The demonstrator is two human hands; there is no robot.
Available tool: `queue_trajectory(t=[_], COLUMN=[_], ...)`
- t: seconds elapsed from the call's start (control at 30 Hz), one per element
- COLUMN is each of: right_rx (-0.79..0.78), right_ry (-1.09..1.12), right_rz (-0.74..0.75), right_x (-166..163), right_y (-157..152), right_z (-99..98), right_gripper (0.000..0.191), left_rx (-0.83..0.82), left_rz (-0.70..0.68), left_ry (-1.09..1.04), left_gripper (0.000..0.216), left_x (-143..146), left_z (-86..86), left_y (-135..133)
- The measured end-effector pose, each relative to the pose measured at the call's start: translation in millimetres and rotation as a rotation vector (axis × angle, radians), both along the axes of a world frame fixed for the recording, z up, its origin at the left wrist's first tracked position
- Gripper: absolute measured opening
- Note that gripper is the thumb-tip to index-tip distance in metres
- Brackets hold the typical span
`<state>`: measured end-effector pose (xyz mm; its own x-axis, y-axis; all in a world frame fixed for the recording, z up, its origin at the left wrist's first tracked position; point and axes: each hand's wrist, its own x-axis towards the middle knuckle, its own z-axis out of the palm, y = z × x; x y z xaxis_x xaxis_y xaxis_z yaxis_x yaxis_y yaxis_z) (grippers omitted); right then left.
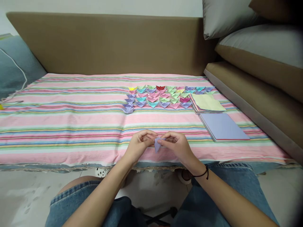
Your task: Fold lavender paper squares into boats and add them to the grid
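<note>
Both my hands meet over the near edge of the striped cloth (71,126). My left hand (139,144) and my right hand (176,144) are closed in a pinch on a small folded piece of lilac paper (158,144), held between them just above the cloth. A black band circles my right wrist. Farther back lie rows of several folded paper boats (163,96) in pink, green, blue, purple and red.
Two stacks of paper sheets lie to the right: a lilac-topped one (222,126) and a pale yellow-topped one (208,102). A brown sofa back (113,44) rises behind, with cushions (260,47) at right. A white cable (19,74) lies at left. My knees in denim are below.
</note>
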<state>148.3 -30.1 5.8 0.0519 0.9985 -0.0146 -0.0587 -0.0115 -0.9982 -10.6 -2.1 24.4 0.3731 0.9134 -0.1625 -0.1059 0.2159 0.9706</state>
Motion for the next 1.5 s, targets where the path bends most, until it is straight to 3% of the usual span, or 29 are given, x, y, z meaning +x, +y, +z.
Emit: queue_trajectory(t=[0.43, 0.57, 0.7, 1.23, 1.5], right_rx=[0.037, -0.031, -0.096, -0.105, -0.041], right_ry=[-0.005, 0.140, 0.166, 0.151, 0.112], right_rz=[-0.024, 0.023, 0.061, -0.017, 0.065], right_x=[-0.4, 0.6, 1.4, 0.6, 7.5], right_y=[1.4, 1.3, 1.1, 1.5, 4.3], right_z=[-1.7, 2.4, 2.9, 2.6, 7.2], right_gripper=[0.026, 0.041, 0.031, 0.027, 0.029], left_rx=[0.134, 0.105, 0.088, 0.068, 0.127], left_rz=[0.059, 0.123, 0.173, 0.129, 0.096], left_ry=[0.052, 0.024, 0.021, 0.015, 0.052], left_gripper=[0.024, 0.024, 0.024, 0.022, 0.020], left_x=[2.6, 1.1, -0.7, 1.2, -3.5], left_z=[-7.1, -3.1, -0.6, 0.6, 1.1], left_y=[0.4, 0.3, 0.7, 0.6, 4.0])
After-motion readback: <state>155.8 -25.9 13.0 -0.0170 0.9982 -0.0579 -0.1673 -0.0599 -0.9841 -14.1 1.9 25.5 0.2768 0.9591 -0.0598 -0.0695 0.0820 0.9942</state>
